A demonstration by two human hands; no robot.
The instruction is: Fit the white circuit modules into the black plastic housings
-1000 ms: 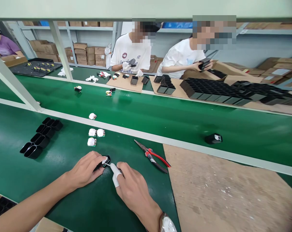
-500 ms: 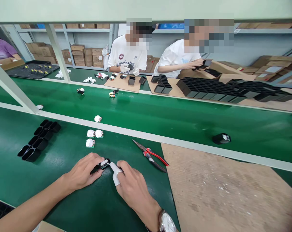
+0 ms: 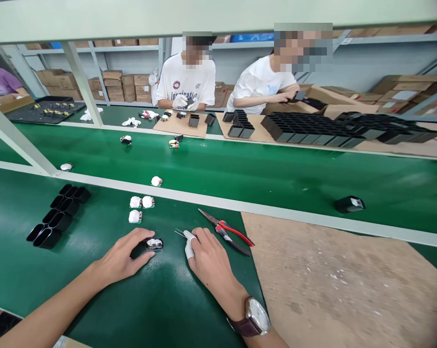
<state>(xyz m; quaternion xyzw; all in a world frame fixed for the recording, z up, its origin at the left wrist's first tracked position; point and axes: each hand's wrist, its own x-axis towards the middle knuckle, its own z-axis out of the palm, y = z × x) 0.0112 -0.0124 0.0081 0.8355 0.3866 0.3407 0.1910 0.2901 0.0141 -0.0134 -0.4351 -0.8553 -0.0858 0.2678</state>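
Note:
My left hand (image 3: pixel 126 253) has its thumb and fingers closed around a small black plastic case (image 3: pixel 155 245), its opening facing me. Inside the case sits a circuit board with white putty-like material on it. Off to the right, apart from the case, my right hand (image 3: pixel 208 251) grips thin metal tweezers (image 3: pixel 180 233), their tips pointing left. White finger cots (image 3: pixel 189 245) cover a thumb and finger of this hand, and a watch is on the wrist. Several boards with white blobs (image 3: pixel 134 216) lie just beyond my left hand.
Red-handled pliers (image 3: pixel 227 232) lie right of my right hand, beside a cardboard sheet (image 3: pixel 334 285). Several black cases (image 3: pixel 61 221) stand at left. The green conveyor belt (image 3: pixel 240 169) carries boards and a black case (image 3: pixel 349 204). Co-workers sit across it.
My right hand has drawn back to the right from the case, and the tweezers now show clear of it. The case is turned more toward me. Items on the belt have shifted right.

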